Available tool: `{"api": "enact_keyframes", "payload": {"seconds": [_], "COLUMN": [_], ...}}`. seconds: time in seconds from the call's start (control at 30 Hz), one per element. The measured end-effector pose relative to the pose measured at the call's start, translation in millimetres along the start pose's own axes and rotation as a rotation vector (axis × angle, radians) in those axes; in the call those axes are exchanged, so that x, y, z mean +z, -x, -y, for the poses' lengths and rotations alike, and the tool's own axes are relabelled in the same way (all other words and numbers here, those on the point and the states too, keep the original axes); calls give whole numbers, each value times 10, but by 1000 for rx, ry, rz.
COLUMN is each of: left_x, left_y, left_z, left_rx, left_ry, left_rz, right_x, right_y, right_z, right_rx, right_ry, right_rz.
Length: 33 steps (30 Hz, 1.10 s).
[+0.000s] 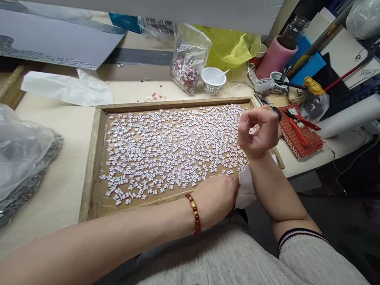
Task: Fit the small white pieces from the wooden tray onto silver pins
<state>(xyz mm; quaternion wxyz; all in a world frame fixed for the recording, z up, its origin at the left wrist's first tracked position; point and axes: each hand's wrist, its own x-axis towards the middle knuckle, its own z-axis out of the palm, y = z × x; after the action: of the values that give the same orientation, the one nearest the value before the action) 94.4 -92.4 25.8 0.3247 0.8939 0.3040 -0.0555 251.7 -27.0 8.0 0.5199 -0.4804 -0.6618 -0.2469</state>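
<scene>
A shallow wooden tray (94, 155) lies on the bench, covered with several small white and pink pieces (164, 150). My left hand (217, 196), with a red bead bracelet at the wrist, rests at the tray's near right corner, its fingers closed on a white cloth or tissue (246, 189). My right hand (259, 131) is raised over the tray's right edge, fingers curled with thumb and forefinger pinched together; what they hold, if anything, is too small to make out.
Behind the tray stand a clear bag of red and white pieces (188, 67), a white cup (213, 80) and yellow plastic (232, 47). Red-handled pliers (299, 124) lie on a red patterned pad at right. A plastic-covered grey heap (15, 168) sits at left.
</scene>
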Motion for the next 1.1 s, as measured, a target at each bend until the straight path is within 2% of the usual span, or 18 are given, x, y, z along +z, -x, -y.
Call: {"api": "enact_keyframes", "payload": {"seconds": [0.13, 0.37, 0.53, 0.67, 0.8, 0.97, 1.1], "left_x": [18, -6, -28, -39, -51, -7, 60], "left_y": [29, 177, 248, 249, 223, 167, 136], "left_z": [16, 47, 132, 193, 177, 97, 74], "left_rx": [-6, 2, 64, 100, 179, 280, 304], "left_ry": [-3, 6, 98, 167, 49, -163, -212], "left_rz": [-13, -21, -96, -85, -128, -87, -87], "right_x": [-30, 32, 11, 12, 64, 98, 42], "right_y": [-8, 47, 80, 84, 29, -38, -17], "right_z": [-16, 276, 340, 382, 384, 317, 333], "right_rx": [-36, 153, 218, 284, 399, 540, 614], "right_ry": [-55, -277, -289, -338, -433, -558, -649], "right_rz": [-14, -10, 11, 25, -25, -64, -94]}}
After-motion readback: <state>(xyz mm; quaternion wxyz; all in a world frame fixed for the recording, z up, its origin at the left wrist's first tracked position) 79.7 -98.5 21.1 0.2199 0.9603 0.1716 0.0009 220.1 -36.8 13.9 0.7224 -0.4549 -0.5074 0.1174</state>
